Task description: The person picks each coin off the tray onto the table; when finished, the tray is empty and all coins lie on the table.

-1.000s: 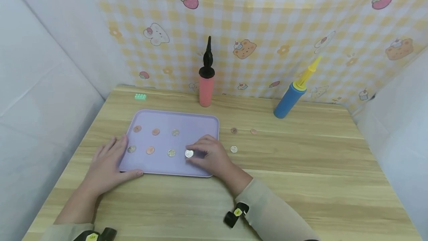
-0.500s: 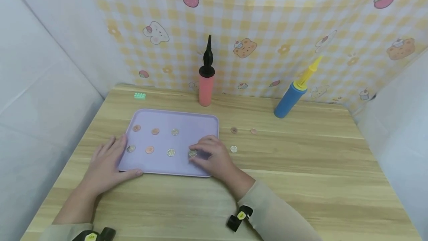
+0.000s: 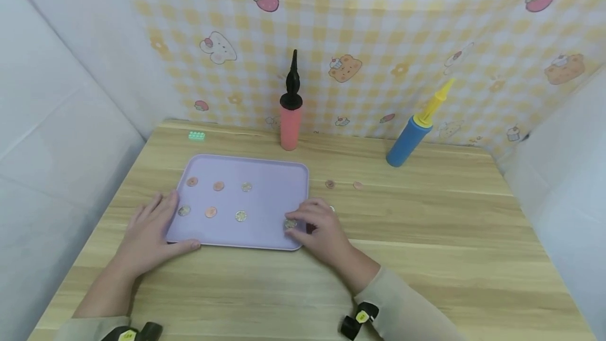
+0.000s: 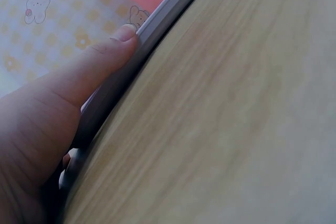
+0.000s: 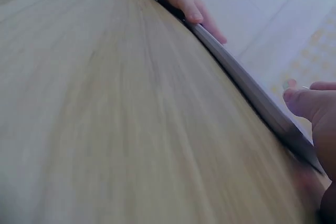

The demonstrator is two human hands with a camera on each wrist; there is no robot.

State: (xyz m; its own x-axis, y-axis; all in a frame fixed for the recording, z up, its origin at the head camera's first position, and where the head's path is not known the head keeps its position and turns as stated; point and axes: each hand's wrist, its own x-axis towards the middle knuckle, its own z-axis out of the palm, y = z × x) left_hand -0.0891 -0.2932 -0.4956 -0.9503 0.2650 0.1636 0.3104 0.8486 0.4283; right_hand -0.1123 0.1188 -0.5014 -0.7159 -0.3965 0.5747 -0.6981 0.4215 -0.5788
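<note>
A lilac tray [image 3: 274, 183] lies on the table with two rows of copper and silver coins on it. The front row has a silver coin [image 3: 184, 210], a copper coin [image 3: 210, 212] and another silver coin [image 3: 241, 216]. Over the tray's right end, my right hand [image 3: 322, 230] pinches a silver coin [image 3: 291, 223] between thumb and fingers. My left hand [image 3: 149, 233] rests at the tray's front left corner, fingers spread along the left side and straight thumb at the front rim. In the left wrist view, the thumb [image 4: 100, 64] touches the rim.
Right of the tray lie a dark copper coin [image 3: 330, 184], a lighter one [image 3: 358, 185] and a silver coin [image 3: 333, 208] mostly hidden behind my right hand. A pink pump [image 3: 290, 128], a leaning blue pump [image 3: 408, 143] and a green toy brick [image 3: 196, 136] stand at the back.
My right hand has moved right across the tray with the pinched coin, and now partly covers the silver coin on the table. The left hand stays in place.
</note>
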